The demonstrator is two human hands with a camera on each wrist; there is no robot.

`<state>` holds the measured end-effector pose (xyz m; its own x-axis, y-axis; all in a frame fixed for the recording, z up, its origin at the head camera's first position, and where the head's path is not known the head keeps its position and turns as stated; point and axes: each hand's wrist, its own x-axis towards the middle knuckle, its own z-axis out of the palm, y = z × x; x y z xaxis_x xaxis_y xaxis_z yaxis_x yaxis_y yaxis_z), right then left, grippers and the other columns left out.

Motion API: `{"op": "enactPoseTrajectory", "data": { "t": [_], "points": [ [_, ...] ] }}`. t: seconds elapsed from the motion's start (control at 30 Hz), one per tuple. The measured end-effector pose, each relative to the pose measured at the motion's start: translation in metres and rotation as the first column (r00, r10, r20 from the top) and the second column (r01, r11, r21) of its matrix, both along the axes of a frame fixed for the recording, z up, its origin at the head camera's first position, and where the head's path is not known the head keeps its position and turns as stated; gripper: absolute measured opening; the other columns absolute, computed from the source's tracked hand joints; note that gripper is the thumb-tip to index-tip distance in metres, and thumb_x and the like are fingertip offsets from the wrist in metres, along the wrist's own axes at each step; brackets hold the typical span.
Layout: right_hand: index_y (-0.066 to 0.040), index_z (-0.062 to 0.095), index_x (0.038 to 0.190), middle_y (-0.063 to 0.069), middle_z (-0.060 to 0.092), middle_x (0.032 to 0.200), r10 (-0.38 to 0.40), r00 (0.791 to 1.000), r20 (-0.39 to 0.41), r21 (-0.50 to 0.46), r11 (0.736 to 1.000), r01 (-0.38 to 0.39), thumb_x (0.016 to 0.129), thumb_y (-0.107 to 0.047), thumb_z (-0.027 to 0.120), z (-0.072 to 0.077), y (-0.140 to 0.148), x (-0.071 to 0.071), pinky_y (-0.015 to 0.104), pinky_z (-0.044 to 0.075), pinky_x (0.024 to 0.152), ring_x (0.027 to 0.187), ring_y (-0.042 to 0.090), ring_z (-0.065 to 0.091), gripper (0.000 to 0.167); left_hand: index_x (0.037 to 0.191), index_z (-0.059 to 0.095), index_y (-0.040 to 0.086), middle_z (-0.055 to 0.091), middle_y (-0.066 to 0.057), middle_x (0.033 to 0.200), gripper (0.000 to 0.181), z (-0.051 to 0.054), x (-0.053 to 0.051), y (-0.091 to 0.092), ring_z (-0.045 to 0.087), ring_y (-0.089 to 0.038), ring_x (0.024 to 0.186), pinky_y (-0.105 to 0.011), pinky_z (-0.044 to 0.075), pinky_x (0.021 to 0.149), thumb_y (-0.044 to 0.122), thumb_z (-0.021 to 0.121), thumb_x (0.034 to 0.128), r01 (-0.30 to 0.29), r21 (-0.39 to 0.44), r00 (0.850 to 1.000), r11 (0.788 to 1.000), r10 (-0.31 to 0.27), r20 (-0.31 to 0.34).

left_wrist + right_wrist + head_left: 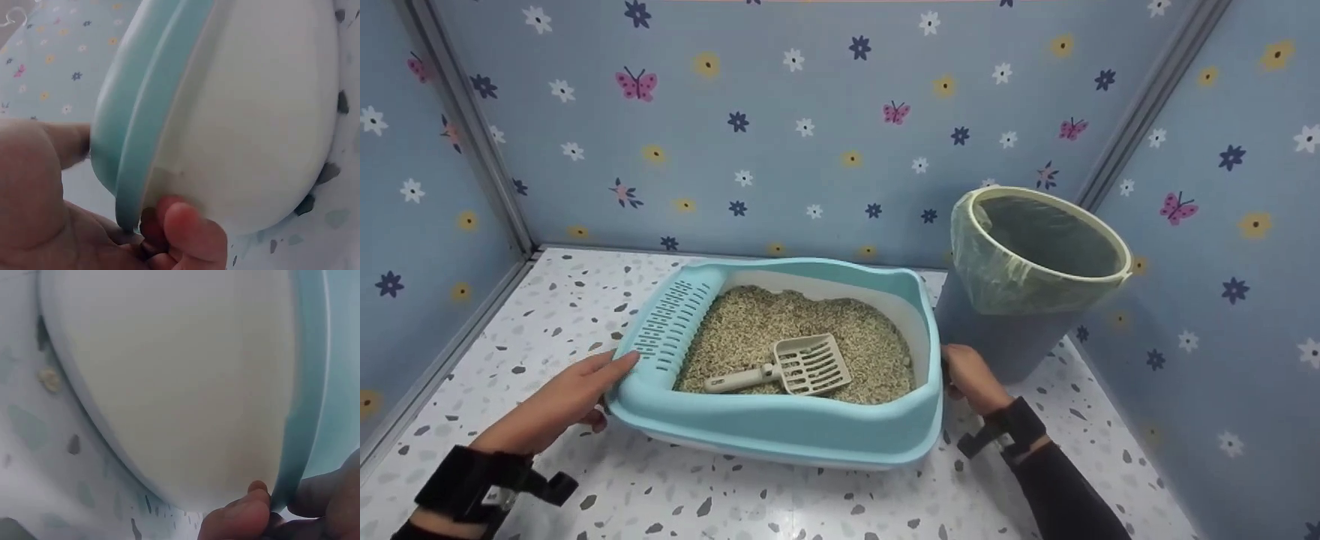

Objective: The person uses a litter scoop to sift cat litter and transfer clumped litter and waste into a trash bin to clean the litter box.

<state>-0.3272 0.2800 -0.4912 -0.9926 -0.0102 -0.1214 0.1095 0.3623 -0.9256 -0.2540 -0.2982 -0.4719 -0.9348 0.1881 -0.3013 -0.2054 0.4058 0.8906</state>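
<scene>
A cat litter box point(780, 427) with a teal rim and white base sits on the speckled surface. Tan litter point(750, 322) fills it, and a beige slotted litter scoop point(810, 367) lies on top, handle to the left. My left hand point(574, 394) grips the rim at the box's left end; in the left wrist view its fingers point(188, 230) curl under the teal edge, thumb over the top. At the right end my right hand point(971, 379) pinches the rim, with fingertips point(242, 517) below the edge in the right wrist view.
Behind the box's right end stands a grey-blue trash bin point(1005, 330) with a pale ring and a translucent liner point(997, 277) folded over it. Flowered blue walls point(825, 97) enclose the back and both sides. Speckled surface point(660, 495) shows in front of the box.
</scene>
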Motion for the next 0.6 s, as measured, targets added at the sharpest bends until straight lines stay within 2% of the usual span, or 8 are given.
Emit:
{"op": "enactPoseTrajectory", "data": {
  "t": [0.13, 0.27, 0.3, 0.43, 0.5, 0.6],
  "points": [
    [-0.012, 0.06, 0.076, -0.003, 0.046, 0.065, -0.03, 1.0, -0.003, -0.036, 0.999, 0.03, 0.109, -0.021, 0.052, 0.0, 0.0, -0.016, 0.033, 0.039, 0.052, 0.057, 0.014, 0.043, 0.035, 0.163, 0.038, -0.004, 0.059, -0.006, 0.095, 0.079, 0.0, 0.012, 0.01, 0.054, -0.02, 0.082, -0.031, 0.051, 0.061, 0.058, 0.053, 0.1165, -0.011, -0.017, 1.0, 1.0, 0.011, -0.003],
    [-0.004, 0.063, 0.08, -0.002, 0.049, 0.064, -0.019, 1.0, -0.01, -0.041, 0.999, 0.018, 0.111, -0.021, 0.053, -0.002, 0.001, -0.021, 0.034, 0.04, 0.053, 0.056, 0.016, 0.046, 0.036, 0.161, 0.042, -0.002, 0.055, -0.005, 0.09, 0.073, -0.002, 0.016, 0.015, 0.05, -0.017, 0.078, -0.029, 0.049, 0.06, 0.054, 0.057, 0.1162, -0.01, 0.007, 1.0, 1.0, 0.01, -0.016],
    [-0.005, 0.063, 0.08, -0.002, 0.05, 0.064, -0.014, 1.0, -0.016, -0.029, 0.999, 0.013, 0.111, -0.022, 0.054, -0.002, 0.0, -0.021, 0.034, 0.04, 0.053, 0.056, 0.015, 0.045, 0.037, 0.162, 0.042, -0.002, 0.054, -0.005, 0.09, 0.073, -0.003, 0.016, 0.015, 0.049, -0.017, 0.077, -0.029, 0.049, 0.06, 0.053, 0.057, 0.1167, -0.007, 0.016, 1.0, 1.0, 0.007, -0.019],
    [-0.012, 0.064, 0.078, -0.004, 0.05, 0.065, -0.008, 0.999, -0.043, 0.01, 1.0, 0.009, 0.112, -0.031, 0.057, -0.004, -0.001, -0.016, 0.032, 0.039, 0.054, 0.057, 0.014, 0.045, 0.039, 0.166, 0.038, -0.002, 0.05, -0.005, 0.087, 0.074, -0.004, 0.012, 0.01, 0.046, -0.016, 0.073, -0.029, 0.048, 0.059, 0.052, 0.055, 0.1177, 0.013, 0.023, 0.999, 1.0, -0.012, -0.03],
    [-0.016, 0.06, 0.075, -0.004, 0.046, 0.064, -0.008, 0.999, -0.051, 0.014, 1.0, 0.008, 0.112, -0.034, 0.056, -0.004, -0.001, -0.011, 0.031, 0.036, 0.053, 0.054, 0.013, 0.04, 0.042, 0.169, 0.033, -0.002, 0.049, -0.005, 0.087, 0.078, -0.004, 0.007, 0.006, 0.046, -0.017, 0.073, -0.03, 0.047, 0.058, 0.053, 0.054, 0.1178, 0.021, 0.013, 0.999, 1.0, -0.02, -0.041],
    [-0.015, 0.057, 0.074, -0.002, 0.043, 0.063, 0.006, 0.999, -0.039, -0.014, 1.0, -0.006, 0.115, -0.036, 0.053, -0.005, -0.001, 0.001, 0.031, 0.032, 0.051, 0.051, 0.014, 0.035, 0.046, 0.173, 0.024, -0.005, 0.051, -0.006, 0.09, 0.085, -0.003, -0.002, 0.001, 0.049, -0.017, 0.075, -0.029, 0.049, 0.059, 0.053, 0.054, 0.1178, 0.012, -0.008, 0.997, 1.0, -0.012, -0.076]
  ]
}}
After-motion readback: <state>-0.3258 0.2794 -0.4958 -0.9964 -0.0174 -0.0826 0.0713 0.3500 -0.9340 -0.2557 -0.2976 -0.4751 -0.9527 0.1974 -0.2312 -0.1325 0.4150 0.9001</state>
